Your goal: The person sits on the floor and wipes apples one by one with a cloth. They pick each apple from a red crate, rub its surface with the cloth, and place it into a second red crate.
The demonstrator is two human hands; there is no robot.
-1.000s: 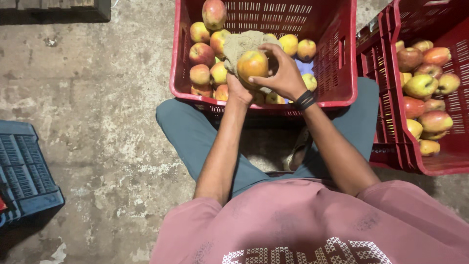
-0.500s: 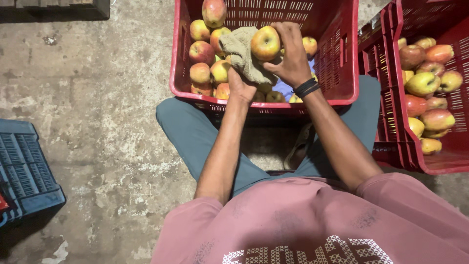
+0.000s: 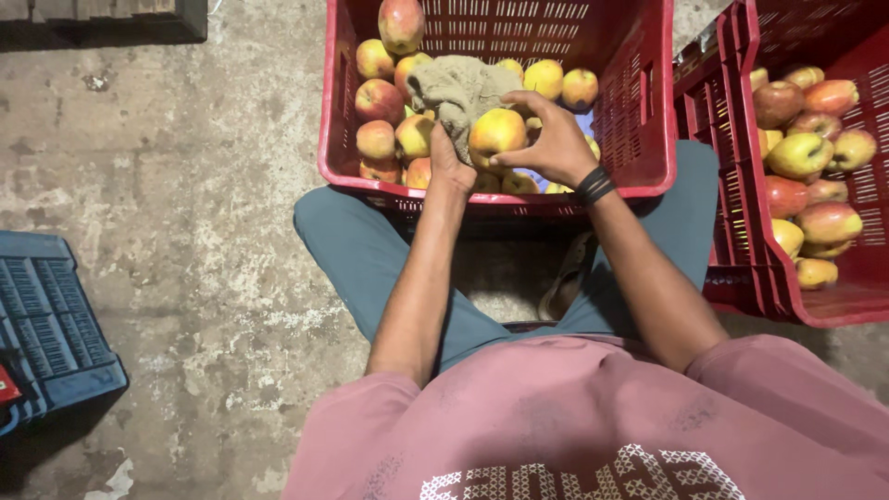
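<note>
Wiping step: right hand [image 3: 554,143] grips a yellow-red apple [image 3: 497,132]; left hand [image 3: 451,165] clutches a grey-green cloth [image 3: 460,90] against it over the red plastic crate [image 3: 639,139].

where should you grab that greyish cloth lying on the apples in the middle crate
Probably by the raised, bunched fold at the top of the cloth, coming from above. It lies crumpled over the apples in the red crate, so its edges tuck between fruit. The left hand already grips its near end; the right hand holds an apple.

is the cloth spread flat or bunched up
Bunched up. The grey-green cloth sits crumpled in the left hand, against the apple held by the right hand.
</note>
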